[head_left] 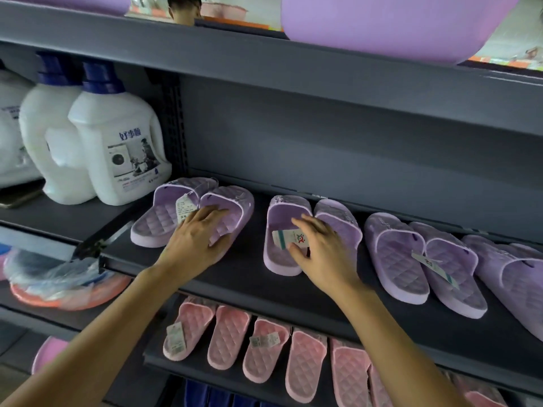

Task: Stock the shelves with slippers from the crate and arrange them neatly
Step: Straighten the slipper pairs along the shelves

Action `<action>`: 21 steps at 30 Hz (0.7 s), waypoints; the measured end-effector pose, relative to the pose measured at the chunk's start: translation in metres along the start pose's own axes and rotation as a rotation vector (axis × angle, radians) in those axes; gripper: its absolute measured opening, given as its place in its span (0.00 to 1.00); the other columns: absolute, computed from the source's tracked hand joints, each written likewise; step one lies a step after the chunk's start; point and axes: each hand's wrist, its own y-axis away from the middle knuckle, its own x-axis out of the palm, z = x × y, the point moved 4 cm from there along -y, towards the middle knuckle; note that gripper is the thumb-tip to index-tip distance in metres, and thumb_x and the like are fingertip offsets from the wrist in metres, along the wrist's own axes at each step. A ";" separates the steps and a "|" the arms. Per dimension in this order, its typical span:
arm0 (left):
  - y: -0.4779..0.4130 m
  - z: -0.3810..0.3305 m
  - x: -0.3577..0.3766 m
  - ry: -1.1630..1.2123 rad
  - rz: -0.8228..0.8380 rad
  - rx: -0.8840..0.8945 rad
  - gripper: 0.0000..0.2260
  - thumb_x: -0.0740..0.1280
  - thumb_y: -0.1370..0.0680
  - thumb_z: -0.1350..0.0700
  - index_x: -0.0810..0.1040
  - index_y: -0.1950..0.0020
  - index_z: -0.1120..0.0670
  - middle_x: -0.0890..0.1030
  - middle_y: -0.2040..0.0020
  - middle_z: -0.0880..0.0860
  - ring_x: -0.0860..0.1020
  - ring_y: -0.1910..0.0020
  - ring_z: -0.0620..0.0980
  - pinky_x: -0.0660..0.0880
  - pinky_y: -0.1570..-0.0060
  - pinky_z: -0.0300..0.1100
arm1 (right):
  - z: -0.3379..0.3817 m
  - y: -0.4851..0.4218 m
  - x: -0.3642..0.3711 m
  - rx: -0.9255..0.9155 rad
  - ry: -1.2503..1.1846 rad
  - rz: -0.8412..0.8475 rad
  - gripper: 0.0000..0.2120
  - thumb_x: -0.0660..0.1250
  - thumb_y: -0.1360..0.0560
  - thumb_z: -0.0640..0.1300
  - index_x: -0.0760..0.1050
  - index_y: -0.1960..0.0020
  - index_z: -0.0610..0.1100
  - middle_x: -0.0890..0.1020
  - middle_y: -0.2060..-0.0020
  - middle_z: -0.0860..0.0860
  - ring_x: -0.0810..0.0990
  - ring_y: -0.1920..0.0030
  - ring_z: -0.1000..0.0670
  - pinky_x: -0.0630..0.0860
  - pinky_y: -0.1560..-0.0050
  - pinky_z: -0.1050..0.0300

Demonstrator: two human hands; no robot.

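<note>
Several pairs of lilac quilted slippers lie in a row on the dark grey shelf (241, 277). My left hand (197, 239) rests flat on the heel of the right slipper of the leftmost pair (167, 212). My right hand (323, 254) lies on the second pair (282, 227), fingers lightly bent over the two slippers beside a white paper tag (289, 237). A third pair (411, 259) and a fourth pair (511, 274) lie further right. The crate is out of view.
White detergent jugs (117, 142) with blue caps stand at the left of the shelf. Pink slippers (264, 348) fill the shelf below. Lilac plastic tubs (396, 24) sit on the shelf above. Wrapped plastic goods (58, 277) lie lower left.
</note>
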 end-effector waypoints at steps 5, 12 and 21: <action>-0.009 0.035 -0.016 -0.008 -0.028 0.006 0.21 0.69 0.26 0.54 0.73 0.34 0.56 0.73 0.34 0.54 0.70 0.35 0.58 0.70 0.42 0.54 | 0.032 -0.022 0.023 -0.013 -0.067 0.036 0.24 0.65 0.24 0.48 0.67 0.30 0.42 0.70 0.31 0.46 0.68 0.31 0.47 0.65 0.33 0.54; -0.036 0.091 -0.031 0.018 0.014 0.087 0.24 0.63 0.28 0.46 0.75 0.36 0.57 0.74 0.36 0.55 0.71 0.35 0.60 0.70 0.39 0.58 | 0.071 -0.056 0.052 0.046 -0.094 0.041 0.26 0.65 0.24 0.48 0.64 0.29 0.42 0.69 0.31 0.45 0.67 0.31 0.45 0.66 0.35 0.55; -0.057 0.126 -0.015 -0.035 0.069 0.420 0.30 0.56 0.28 0.29 0.71 0.36 0.49 0.75 0.36 0.55 0.69 0.34 0.58 0.68 0.36 0.59 | 0.096 -0.073 0.094 0.248 -0.046 0.061 0.40 0.65 0.25 0.53 0.44 0.24 0.42 0.51 0.24 0.44 0.52 0.25 0.46 0.55 0.28 0.56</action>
